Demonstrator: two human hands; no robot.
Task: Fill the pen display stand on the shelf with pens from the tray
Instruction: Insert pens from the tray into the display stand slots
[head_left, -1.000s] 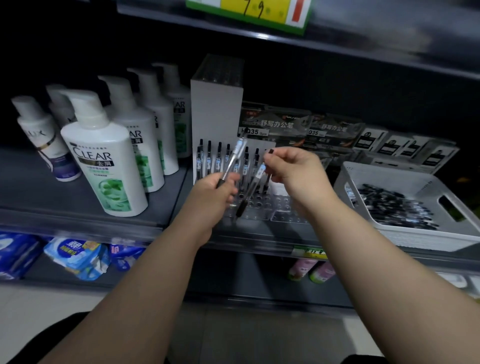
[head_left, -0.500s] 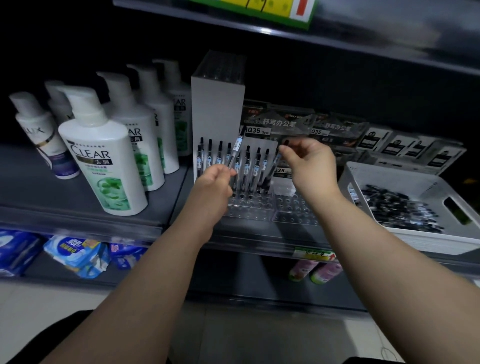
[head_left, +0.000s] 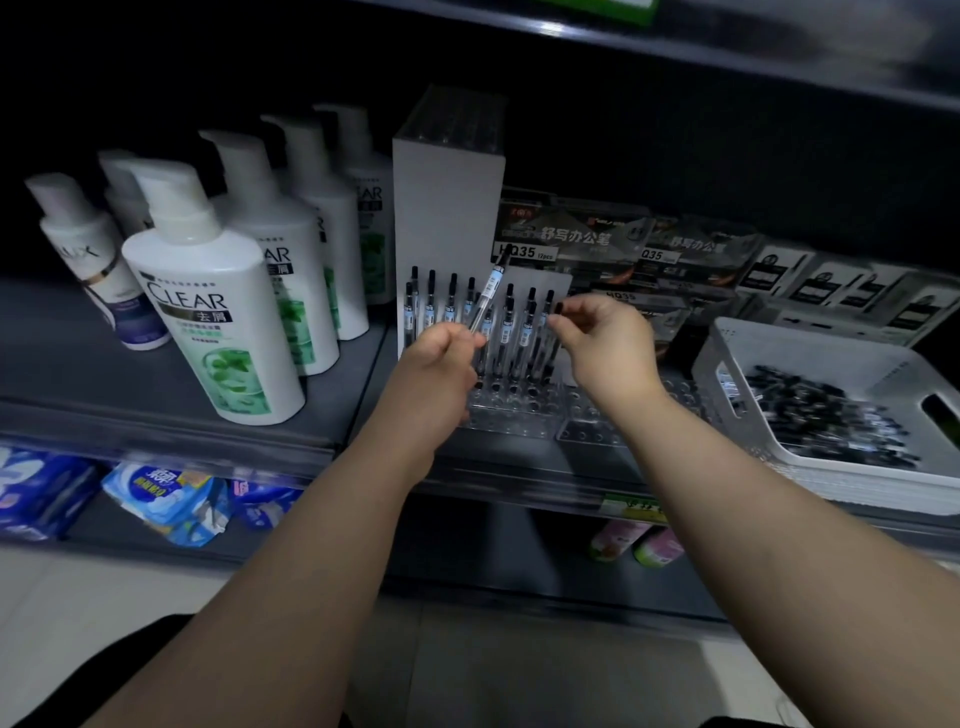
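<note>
**Pens in both hands, open holes toward the shelf's front edge**

We read the next move as turning on the tilted pen in the left hand. Its fingers are clamped on the lower barrel. The long axis runs from them up and to the right, with the capped end high toward the back of the shelf. The pen display stand lies directly below and just beyond those fingers. Its empty holes spread toward the shelf's front edge and to the right. In our judgement the pen must swing upright, tip down, before it can drop in.

The right hand pinches the cap of 1 upright pen at the right end of the filled rows. We cannot tell whether its tip is seated. This hand is the nearer one to the tray, which sits at the shelf's right end and overhangs the front edge.

Counts:
- 2 hands, each holding 1 pen.
- Roughly 10 standing pens in 2 rows; they overlap, so we cannot be exact.
- 1 stand and 1 tray.
- A heap of loose pens too tangled to count.
- 6 pump bottles on the left part of the shelf.
</note>
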